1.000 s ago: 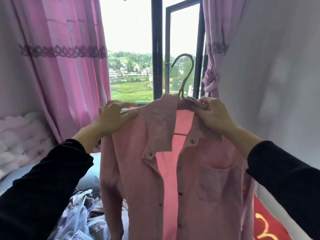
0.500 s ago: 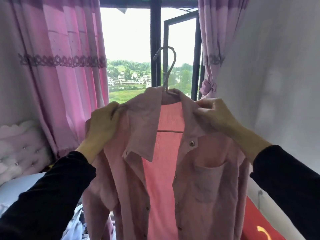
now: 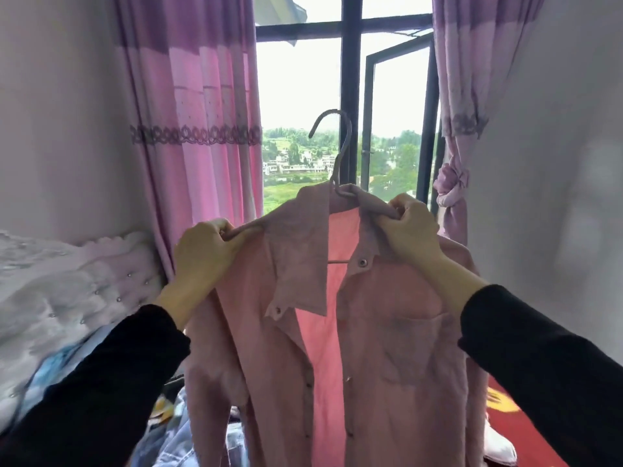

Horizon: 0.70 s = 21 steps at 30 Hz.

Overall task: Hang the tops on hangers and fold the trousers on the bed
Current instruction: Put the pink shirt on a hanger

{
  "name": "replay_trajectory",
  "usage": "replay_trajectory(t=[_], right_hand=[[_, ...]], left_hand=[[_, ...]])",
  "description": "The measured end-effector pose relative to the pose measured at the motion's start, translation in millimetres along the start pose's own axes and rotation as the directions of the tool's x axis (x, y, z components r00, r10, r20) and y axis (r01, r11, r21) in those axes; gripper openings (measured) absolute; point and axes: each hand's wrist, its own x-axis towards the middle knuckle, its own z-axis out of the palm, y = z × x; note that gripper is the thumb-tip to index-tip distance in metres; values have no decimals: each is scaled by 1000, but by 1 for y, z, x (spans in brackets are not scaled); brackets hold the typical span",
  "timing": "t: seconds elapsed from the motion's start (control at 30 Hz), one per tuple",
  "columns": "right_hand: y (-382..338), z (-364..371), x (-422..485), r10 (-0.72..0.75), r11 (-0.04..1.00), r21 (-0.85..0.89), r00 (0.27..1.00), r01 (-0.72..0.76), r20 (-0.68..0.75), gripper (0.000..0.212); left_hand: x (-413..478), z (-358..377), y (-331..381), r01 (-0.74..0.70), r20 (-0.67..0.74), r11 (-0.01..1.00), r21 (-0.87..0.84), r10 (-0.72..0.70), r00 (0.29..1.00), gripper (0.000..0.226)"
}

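A pink shirt (image 3: 387,348) hangs in the middle of the frame, held up in front of the window (image 3: 350,79) by both hands. It sits on a thin hanger (image 3: 341,146) whose hook rises above the collar at upper centre, and whose crossbar shows through the open front. The left hand (image 3: 205,254), centre left, has its grip curled round the shirt's shoulder seam, fingers folded over the cloth. The right hand (image 3: 411,230), centre right, has its grip closed on the collar fold just beside the hook's base, pinching the fabric. Both arms wear black sleeves (image 3: 101,382) that run in from the lower corners. The shirt front is unbuttoned, with a chest pocket towards the right. Pink curtains (image 3: 202,112) flank the window, the right one knotted. A pale tufted headboard (image 3: 111,274) lies at mid left. A denim heap (image 3: 188,439) shows at the bottom left, below the shirt's hem side, and a red cloth (image 3: 526,443) at the bottom right.
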Motion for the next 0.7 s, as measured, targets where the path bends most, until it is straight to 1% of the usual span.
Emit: replay_trajectory(t=[0.07,0.13,0.27,0.3,0.37,0.47,0.53,0.6,0.63,0.7], right_hand=[[-14,-5,-8,-18,995,97,1000,15,24,17],[-28,-13,-14,-23,986,168,999,16,40,12],[-56,-21,-37,-17,974,226,997,0,75,13],[-63,-20,-47,-27,972,237,996,6,85,14],[-79,-17,-68,-66,959,280,994,38,92,13],[-113,-16,-96,-110,922,383,988,61,106,13],[-139,-14,-113,-161,892,445,976,81,145,15],[-167,-9,-132,-219,854,511,960,101,176,20],[-180,-5,-143,-239,840,534,951,102,195,22],[-203,3,-167,-275,837,539,923,91,271,16]], left_hand=[[-15,-32,-2,-7,38,999,-42,9,999,54],[-34,-65,-5,-3,60,999,-38,5,998,43],[-94,-129,-15,81,41,997,20,-82,996,41],[-110,-143,-16,73,3,996,49,-74,997,38],[-137,-174,-11,75,-118,990,118,-61,991,35],[-165,-228,2,97,-275,971,219,-34,961,33],[-184,-268,9,108,-316,940,325,0,949,28],[-204,-309,11,146,-338,904,402,-2,941,29],[-214,-328,10,169,-346,891,422,-14,938,31],[-236,-363,5,201,-351,876,439,-39,936,35]])
